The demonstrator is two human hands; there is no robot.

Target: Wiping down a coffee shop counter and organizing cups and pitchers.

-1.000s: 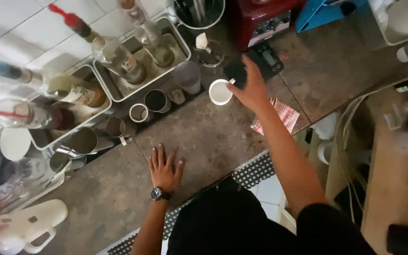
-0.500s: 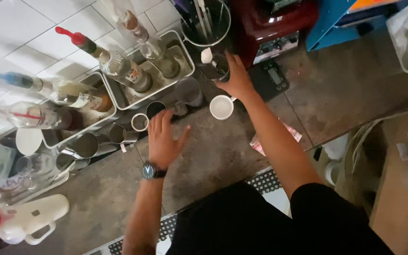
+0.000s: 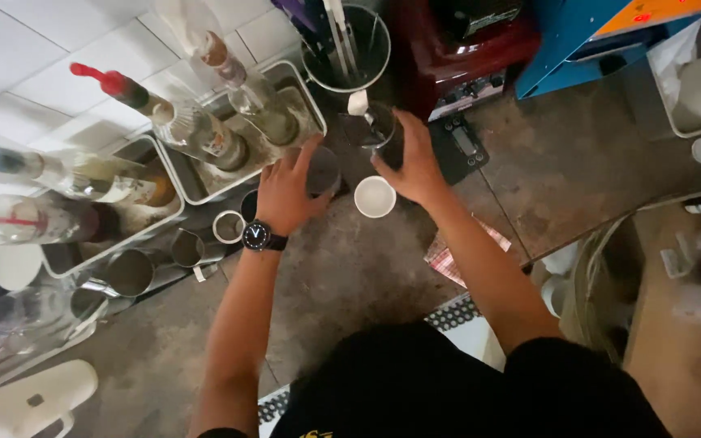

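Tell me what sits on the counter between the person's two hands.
In the head view, a small white cup stands on the grey counter between the left hand and the right hand, nearer the right.

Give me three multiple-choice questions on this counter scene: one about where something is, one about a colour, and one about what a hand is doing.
1. Where is the small white cup?
A. Between the two hands
B. Inside a metal tray
C. On the blue box

2. What colour is the pourer on the topmost tray bottle?
A. Green
B. Red
C. Yellow

3. What is the left hand doing?
A. Lying flat on the counter
B. Holding a spoon
C. Gripping a dark metal cup

Answers: 1 A, it stands on the counter beside the right hand; 2 B, the spout is bright red; 3 C, the fingers wrap the cup.
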